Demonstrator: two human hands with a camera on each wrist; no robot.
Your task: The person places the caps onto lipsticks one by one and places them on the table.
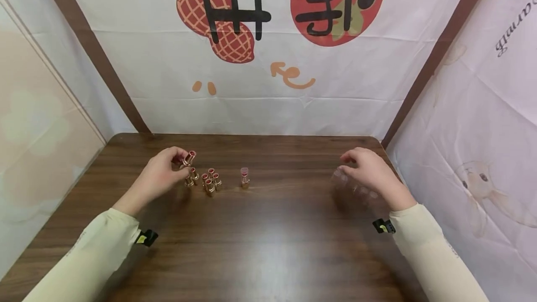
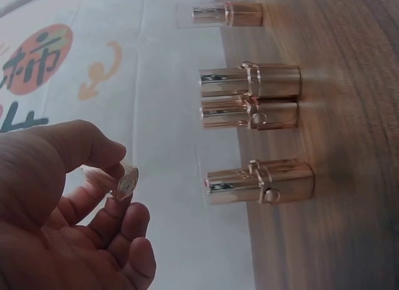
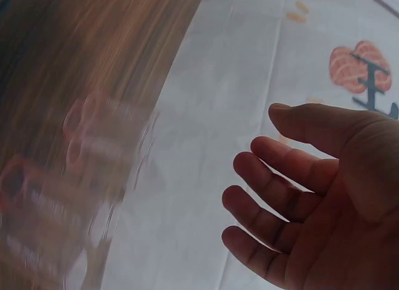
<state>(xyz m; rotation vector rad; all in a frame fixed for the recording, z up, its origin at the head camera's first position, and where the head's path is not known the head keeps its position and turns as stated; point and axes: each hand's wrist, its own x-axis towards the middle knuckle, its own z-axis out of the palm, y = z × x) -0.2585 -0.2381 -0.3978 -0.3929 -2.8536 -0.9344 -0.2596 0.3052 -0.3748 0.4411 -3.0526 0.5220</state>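
Left hand (image 1: 158, 174): pinches one gold lipstick tube (image 1: 190, 157) between thumb and fingers, tilted, near the surface's far left corner. Right hand (image 1: 369, 174): fingers loosely bent, grip empty, near the right edge. No contact with the clear covers (image 3: 109, 134) below it shows; those are blurred, so which way up they stand cannot be told.

Handling, judged: keep the pinch low on the tube, clear of its red end; level it before any contact with the surface (image 1: 268, 223). For the covers, a light side pinch, one at a time, since they look thin and easily tipped.

Around: a pair of upright tubes (image 1: 193, 174) sits just beside the left fingers, the likeliest to be knocked. A cluster of four tubes (image 1: 210, 188) stands nearby, farther from the left edge; then, apart, a clear-capped tube (image 1: 245, 180). Printed cloth (image 1: 268, 113) hangs behind the far edge.
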